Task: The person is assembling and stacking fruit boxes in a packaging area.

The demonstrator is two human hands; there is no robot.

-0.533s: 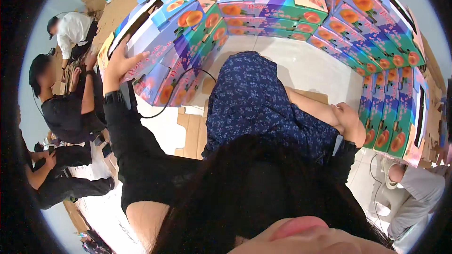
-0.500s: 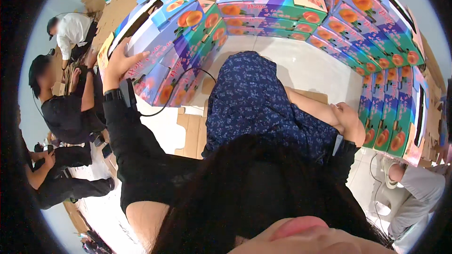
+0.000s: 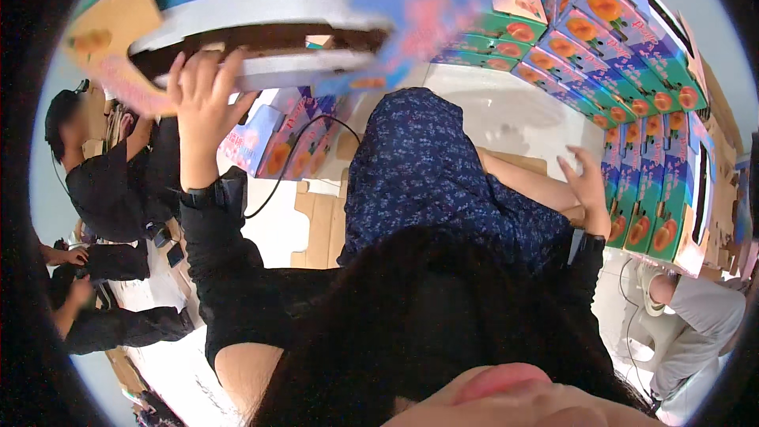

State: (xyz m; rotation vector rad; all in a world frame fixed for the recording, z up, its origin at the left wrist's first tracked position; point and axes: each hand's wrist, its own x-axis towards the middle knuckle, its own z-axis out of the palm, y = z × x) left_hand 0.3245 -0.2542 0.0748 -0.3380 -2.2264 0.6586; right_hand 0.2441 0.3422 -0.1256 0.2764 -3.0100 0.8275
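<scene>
A printed cardboard carton (image 3: pixel 411 16) with orange fruit pictures and a long handle slot is lifted in front of me at the upper left, blurred by motion. My left hand (image 3: pixel 204 111) grips it at the edge of the slot, fingers over the rim. Below it stands a stack of similar cartons (image 3: pixel 277 130), partly hidden by the lifted one. Over my right knee, my right hand (image 3: pixel 587 186) is raised with its fingers apart, holding nothing. Nearest to it are several upright cartons (image 3: pixel 664 198) on the right.
More carton stacks stand at the far side (image 3: pixel 506 32) and far right (image 3: pixel 609 39). A black cable (image 3: pixel 296 142) loops past the left stack. Flat cardboard (image 3: pixel 320 221) lies on the floor. People in dark clothes (image 3: pixel 107 182) work at the left; a person's grey-trousered leg (image 3: pixel 704 324) is at the right.
My left hand has pulled the top carton up off the left stack and tilted it toward the middle. My right hand has lifted from my leg and spread its fingers.
</scene>
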